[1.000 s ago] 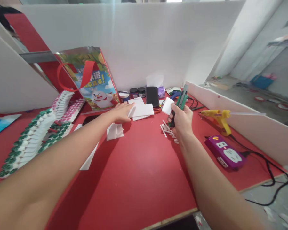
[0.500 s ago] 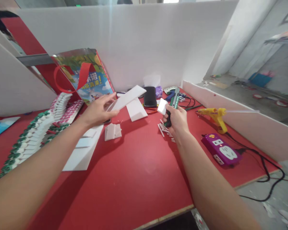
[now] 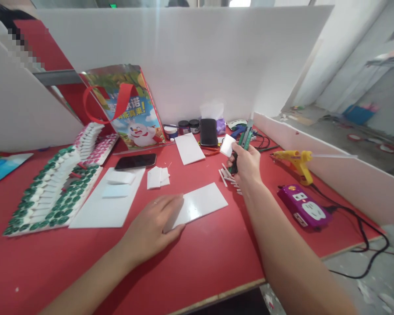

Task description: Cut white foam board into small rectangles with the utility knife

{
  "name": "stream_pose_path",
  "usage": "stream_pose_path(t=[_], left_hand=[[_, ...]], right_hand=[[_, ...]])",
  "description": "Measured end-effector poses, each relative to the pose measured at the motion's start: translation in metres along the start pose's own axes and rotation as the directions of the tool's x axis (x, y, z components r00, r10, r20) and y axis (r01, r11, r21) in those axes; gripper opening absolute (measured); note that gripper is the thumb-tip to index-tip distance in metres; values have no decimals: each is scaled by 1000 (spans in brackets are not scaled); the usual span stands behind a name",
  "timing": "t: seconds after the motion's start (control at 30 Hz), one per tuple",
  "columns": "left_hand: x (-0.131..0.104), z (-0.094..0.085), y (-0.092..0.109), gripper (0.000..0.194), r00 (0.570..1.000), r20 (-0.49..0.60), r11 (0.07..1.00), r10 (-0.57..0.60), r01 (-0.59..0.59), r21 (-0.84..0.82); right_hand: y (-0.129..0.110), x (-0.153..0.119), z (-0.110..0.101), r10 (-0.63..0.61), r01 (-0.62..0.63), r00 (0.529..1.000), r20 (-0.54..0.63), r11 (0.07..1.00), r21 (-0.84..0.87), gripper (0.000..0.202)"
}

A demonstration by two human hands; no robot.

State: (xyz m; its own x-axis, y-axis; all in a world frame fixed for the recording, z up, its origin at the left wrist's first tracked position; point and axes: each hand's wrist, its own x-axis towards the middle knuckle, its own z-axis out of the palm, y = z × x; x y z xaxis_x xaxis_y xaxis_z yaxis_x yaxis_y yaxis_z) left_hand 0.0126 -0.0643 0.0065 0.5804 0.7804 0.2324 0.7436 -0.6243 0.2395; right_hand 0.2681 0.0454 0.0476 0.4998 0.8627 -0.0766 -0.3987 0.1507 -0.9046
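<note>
My left hand (image 3: 157, 221) grips the left end of a white rectangular board (image 3: 203, 203), thumb on its near edge and fingers across its far side. The board lies on or just above the red table, and its surface shines. My right hand (image 3: 248, 164) is closed around a green utility knife (image 3: 246, 136) whose blade end points up and away. A small white square piece (image 3: 227, 145) is also pinched in that hand. Thin white strips (image 3: 229, 177) lie just below it. Small white pieces (image 3: 155, 177) and another white board (image 3: 189, 148) rest farther back.
To the right are a yellow glue gun (image 3: 298, 164) and a purple power strip (image 3: 302, 205) with black cables. On the left stand a green-and-white decorated model (image 3: 52, 192), a large white sheet (image 3: 98, 214), a phone (image 3: 135, 162) and a printed bag (image 3: 131, 109). Paint jars (image 3: 184, 127) line the back panel.
My left hand has brought the white board down and nearer, from raised above the back of the table to the table's middle. My right hand still holds the knife and small piece, hardly moved.
</note>
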Motion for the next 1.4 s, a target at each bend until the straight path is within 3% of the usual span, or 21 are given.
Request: stream_pose_path(t=[0.23,0.4,0.47,0.57,0.67,0.8,0.87,0.97,1.17,1.4], left_hand=[[22,7,-1,45,999,-10,996,49,-48,79],[50,11,7,42,997,59,997,56,-59,48],[56,14,6,50,997,60,999,38,-39,4],[52,16,-2,76,999,46,995,-28,33,-94],[36,15,-12,88,989,52,977,-137,144,-156],[21,14,-20,85,969,17,941,-245,243,-234],[19,16,-22,83,960,-8,921,-279,265,-284],[20,19,-23,80,959,-16,904,-283,261,-339],[23,18,-25,78,966,-8,901,-259,239,-363],[25,18,-25,46,990,-93,940,-109,72,-334]], right_hand=[[-5,-1,1,-43,43,999,9,999,16,16],[-6,-4,1,-47,47,999,26,999,6,18],[-7,-5,1,-42,42,998,51,999,-1,19],[-11,-10,0,15,-6,988,151,998,-57,21],[-13,-22,1,148,-78,938,315,972,-223,21],[-9,-46,5,367,-29,811,455,804,-594,18],[-4,-57,8,417,58,785,458,687,-724,17],[9,-64,12,441,160,755,485,594,-788,17],[32,-61,16,392,337,766,509,429,-838,18],[37,-65,17,302,423,809,504,295,-857,16]])
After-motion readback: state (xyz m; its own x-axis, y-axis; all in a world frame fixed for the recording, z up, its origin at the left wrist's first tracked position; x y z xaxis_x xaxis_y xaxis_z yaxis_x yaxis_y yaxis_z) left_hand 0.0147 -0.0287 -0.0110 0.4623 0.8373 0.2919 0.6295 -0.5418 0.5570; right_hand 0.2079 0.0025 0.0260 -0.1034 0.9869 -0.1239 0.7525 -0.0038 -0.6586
